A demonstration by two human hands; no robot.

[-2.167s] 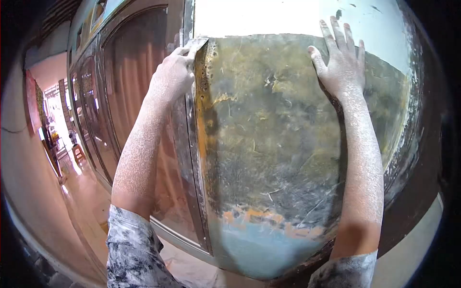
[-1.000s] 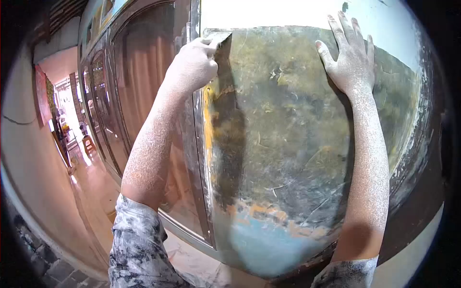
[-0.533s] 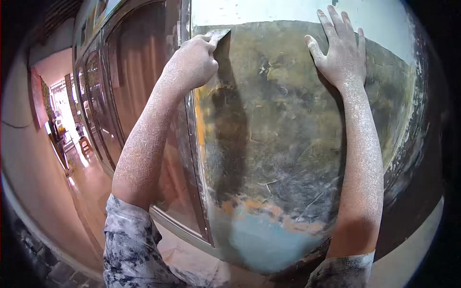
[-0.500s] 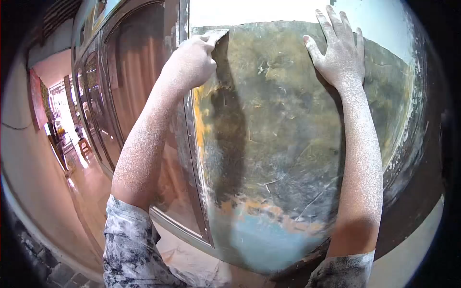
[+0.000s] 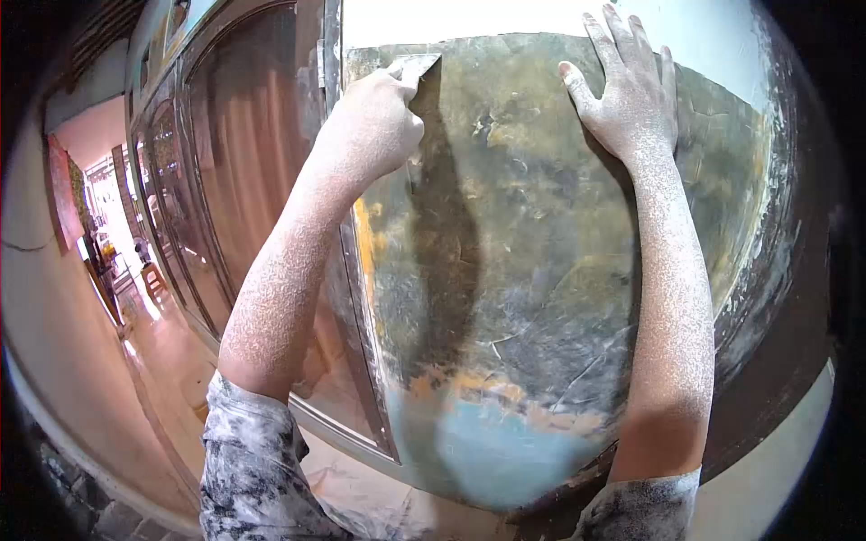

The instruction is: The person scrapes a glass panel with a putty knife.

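My left hand (image 5: 374, 122) is wrapped round a flat metal scraper (image 5: 419, 66), whose blade lies at the top left of the dark, stained wall patch (image 5: 541, 216), close under its border with the white area. White dust coats both hands and forearms. My right hand (image 5: 631, 99) rests on the upper right of the wall with its fingers spread, the fingertips reaching over the white area (image 5: 487, 16). A long shadow falls on the wall below the scraper.
A dark-framed glass window with a curtain (image 5: 253, 135) stands left of the wall patch. Farther left, a passage with a shiny floor (image 5: 167, 361) leads to a small stool (image 5: 153, 279). Light blue paint (image 5: 496, 451) shows low on the wall.
My left hand and the scraper have moved slightly right along the top of the dark patch. The view has shifted a little, and my right hand still lies on the wall.
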